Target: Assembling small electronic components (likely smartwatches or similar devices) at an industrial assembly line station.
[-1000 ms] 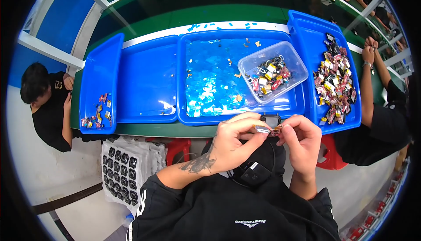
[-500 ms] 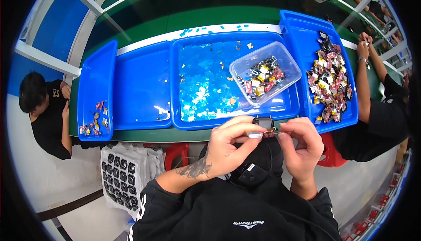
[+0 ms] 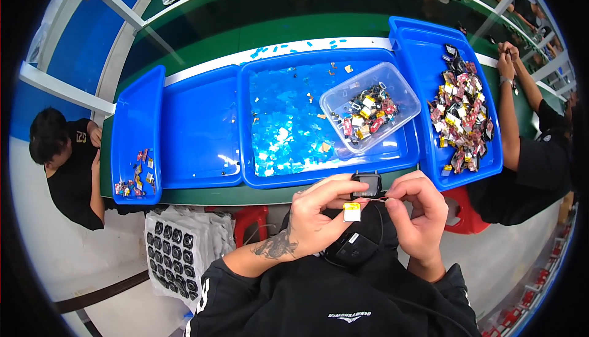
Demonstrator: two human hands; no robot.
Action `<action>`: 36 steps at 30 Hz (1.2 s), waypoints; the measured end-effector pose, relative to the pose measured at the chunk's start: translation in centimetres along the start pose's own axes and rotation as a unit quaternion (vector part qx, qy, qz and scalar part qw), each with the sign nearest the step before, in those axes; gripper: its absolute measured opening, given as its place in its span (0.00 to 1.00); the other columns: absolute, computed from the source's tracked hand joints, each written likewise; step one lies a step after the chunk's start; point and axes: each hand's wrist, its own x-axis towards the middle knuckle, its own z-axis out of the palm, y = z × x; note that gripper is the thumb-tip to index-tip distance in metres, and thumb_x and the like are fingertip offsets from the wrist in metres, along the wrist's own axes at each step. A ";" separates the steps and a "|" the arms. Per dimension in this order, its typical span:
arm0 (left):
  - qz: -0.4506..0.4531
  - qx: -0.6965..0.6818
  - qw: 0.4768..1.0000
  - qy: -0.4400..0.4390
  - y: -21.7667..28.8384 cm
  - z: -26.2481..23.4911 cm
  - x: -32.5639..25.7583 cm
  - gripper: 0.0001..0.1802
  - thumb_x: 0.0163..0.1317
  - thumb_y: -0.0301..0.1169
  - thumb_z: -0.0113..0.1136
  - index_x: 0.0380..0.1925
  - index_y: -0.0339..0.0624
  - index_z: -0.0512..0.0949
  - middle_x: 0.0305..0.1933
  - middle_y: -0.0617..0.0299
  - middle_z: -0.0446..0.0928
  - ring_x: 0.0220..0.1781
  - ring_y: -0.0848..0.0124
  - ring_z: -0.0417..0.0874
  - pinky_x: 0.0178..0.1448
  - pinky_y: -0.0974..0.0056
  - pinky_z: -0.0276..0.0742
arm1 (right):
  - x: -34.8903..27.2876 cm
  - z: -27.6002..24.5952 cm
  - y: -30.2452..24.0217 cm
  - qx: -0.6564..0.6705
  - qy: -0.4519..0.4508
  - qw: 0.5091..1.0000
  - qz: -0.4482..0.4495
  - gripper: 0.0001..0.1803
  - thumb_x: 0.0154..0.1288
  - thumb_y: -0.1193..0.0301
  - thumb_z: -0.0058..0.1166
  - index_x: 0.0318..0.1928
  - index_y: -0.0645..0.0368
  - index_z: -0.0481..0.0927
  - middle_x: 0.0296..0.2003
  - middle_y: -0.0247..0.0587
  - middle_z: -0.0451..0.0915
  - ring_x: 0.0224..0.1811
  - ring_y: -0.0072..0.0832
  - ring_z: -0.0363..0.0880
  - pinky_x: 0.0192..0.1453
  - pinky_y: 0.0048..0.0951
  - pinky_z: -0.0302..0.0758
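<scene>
Your left hand point(image 3: 320, 211) closes its fingers on a black housing point(image 3: 367, 182) just over the near edge of the green table point(image 3: 202, 196); your right hand point(image 3: 423, 209) pinches thin wires point(image 3: 375, 199) between thumb and fingertips; a white-and-yellow battery point(image 3: 351, 212) sits at your left thumb, though whether the thumb grips it you cannot tell from here. Four blue trays line the table before you: the far-left tray point(image 3: 138, 116) with a scatter of parts, the next point(image 3: 199, 128) nearly bare, the third point(image 3: 402, 153) strewn with blue film, the right-hand tray point(image 3: 417, 49) heaped past counting; one clear box point(image 3: 402, 88) of mixed parts covers some of the film; a black device point(image 3: 353, 248) with a cable hangs close below your hands; two co-workers flank you. One housing and one battery are at your fingers; the housing's slightly longer axis runs left to right; the battery's points away from you, yellow end outward, white end toward your chest; the wires run sideways to the right.
</scene>
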 end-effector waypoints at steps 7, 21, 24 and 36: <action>-0.037 -0.084 0.996 0.002 -0.2 0.3 0.0 0.21 0.56 0.15 0.62 0.52 0.30 0.75 0.55 0.51 0.75 0.51 0.65 0.83 0.53 0.67 0.82 | -0.3 0.5 -0.2 0.038 -0.006 0.999 0.022 0.06 0.57 0.86 0.58 0.35 0.68 0.76 0.33 0.44 0.79 0.33 0.25 0.79 0.37 0.21 0.77; -0.016 -0.070 0.997 0.002 -0.1 0.7 0.1 0.23 0.60 0.13 0.55 0.57 0.34 0.68 0.51 0.54 0.78 0.49 0.69 0.83 0.51 0.70 0.81 | -0.9 0.6 0.5 0.121 -0.015 0.991 0.057 0.05 0.63 0.85 0.51 0.40 0.68 0.72 0.38 0.47 0.78 0.35 0.22 0.78 0.40 0.21 0.77; -0.022 -0.102 0.995 0.001 -0.3 0.6 0.1 0.23 0.61 0.13 0.55 0.57 0.33 0.68 0.55 0.53 0.75 0.50 0.68 0.83 0.53 0.69 0.80 | -0.8 0.6 0.3 0.139 -0.019 0.989 0.047 0.05 0.65 0.85 0.49 0.40 0.68 0.71 0.40 0.49 0.78 0.35 0.23 0.78 0.41 0.22 0.77; -0.055 -0.229 0.971 -0.037 -0.6 0.1 -0.2 0.14 0.67 0.22 0.54 0.52 0.32 0.72 0.53 0.56 0.75 0.49 0.72 0.82 0.51 0.67 0.81 | -1.4 0.3 0.4 0.132 -0.114 0.984 -0.033 0.04 0.67 0.84 0.46 0.40 0.64 0.67 0.42 0.57 0.79 0.46 0.33 0.80 0.53 0.32 0.77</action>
